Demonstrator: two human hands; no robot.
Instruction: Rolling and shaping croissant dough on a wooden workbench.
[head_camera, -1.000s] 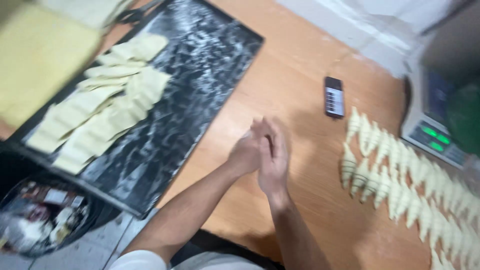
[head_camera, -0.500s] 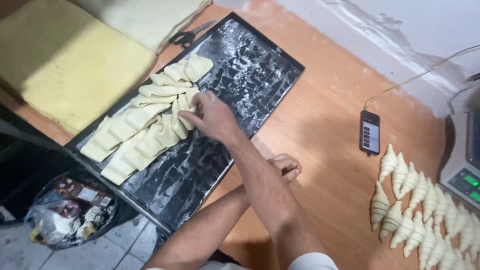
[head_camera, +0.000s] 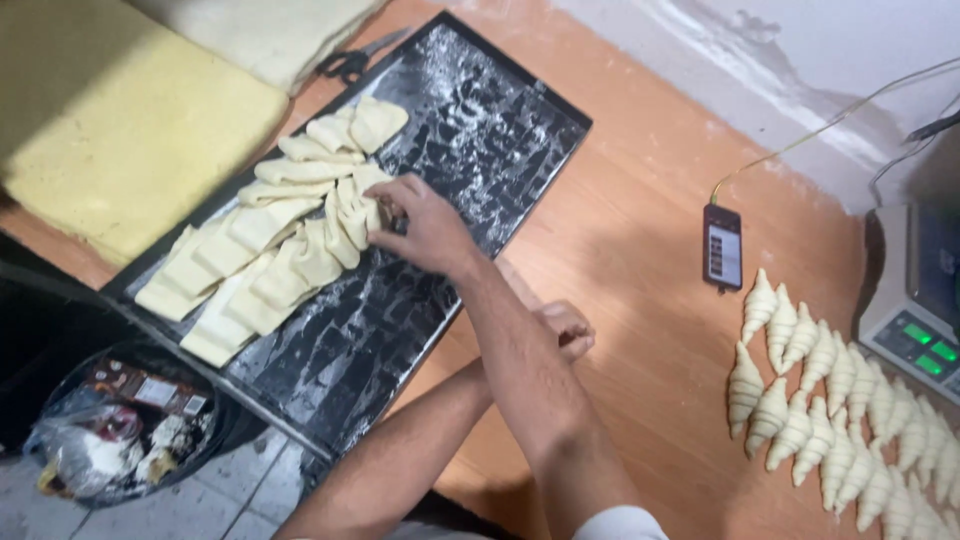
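Crosswise, right hand (head_camera: 425, 225) on dough pieces (head_camera: 280, 250)

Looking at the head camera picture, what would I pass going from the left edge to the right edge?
Bin → dough pieces → right hand on them → black tray → left hand → phone → shaped croissants → scale.
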